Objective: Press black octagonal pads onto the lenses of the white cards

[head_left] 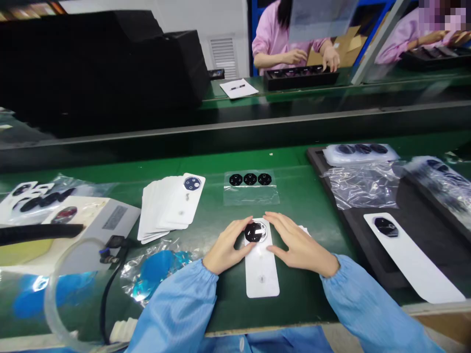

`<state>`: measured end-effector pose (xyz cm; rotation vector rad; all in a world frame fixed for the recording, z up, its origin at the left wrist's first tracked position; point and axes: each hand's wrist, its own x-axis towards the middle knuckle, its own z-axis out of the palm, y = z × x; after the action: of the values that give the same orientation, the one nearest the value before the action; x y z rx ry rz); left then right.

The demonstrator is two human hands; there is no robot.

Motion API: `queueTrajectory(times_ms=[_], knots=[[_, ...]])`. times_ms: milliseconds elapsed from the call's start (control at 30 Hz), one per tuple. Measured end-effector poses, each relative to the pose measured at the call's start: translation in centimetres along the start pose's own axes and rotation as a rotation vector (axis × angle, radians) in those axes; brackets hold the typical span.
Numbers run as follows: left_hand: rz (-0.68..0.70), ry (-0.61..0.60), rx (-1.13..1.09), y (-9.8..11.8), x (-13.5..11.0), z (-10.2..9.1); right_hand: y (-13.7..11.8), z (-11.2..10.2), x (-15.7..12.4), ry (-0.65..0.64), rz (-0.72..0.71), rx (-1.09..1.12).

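Left fingers (pixel 241 235) pinch black lens (pixel 255 231) — right flat.

left hand (pixel 226 247): fingers curled, low | right hand (pixel 300 242): flat, fingers spread | hands close together

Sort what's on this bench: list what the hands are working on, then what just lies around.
In hand:
- white back cover, held by left hand and right hand
- black lens ring on it

Lying about:
- stack of white covers
- film strip of three black rings
- finished cover on black tray
- blue film scraps
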<state>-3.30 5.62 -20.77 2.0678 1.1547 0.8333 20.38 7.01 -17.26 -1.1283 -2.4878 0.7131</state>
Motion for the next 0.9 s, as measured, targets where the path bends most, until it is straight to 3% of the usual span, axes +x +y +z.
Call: queueTrajectory(times_ms=[233,900], knots=[[0.05,-0.043,0.026,-0.1,0.3,0.2,0.5,1.7,0.1,-0.015,-0.068,-0.084],[0.014,-0.081,0.033,0.6,0.9,0.2,0.5,1.6,0.3,-0.037,-0.059,-0.059]])
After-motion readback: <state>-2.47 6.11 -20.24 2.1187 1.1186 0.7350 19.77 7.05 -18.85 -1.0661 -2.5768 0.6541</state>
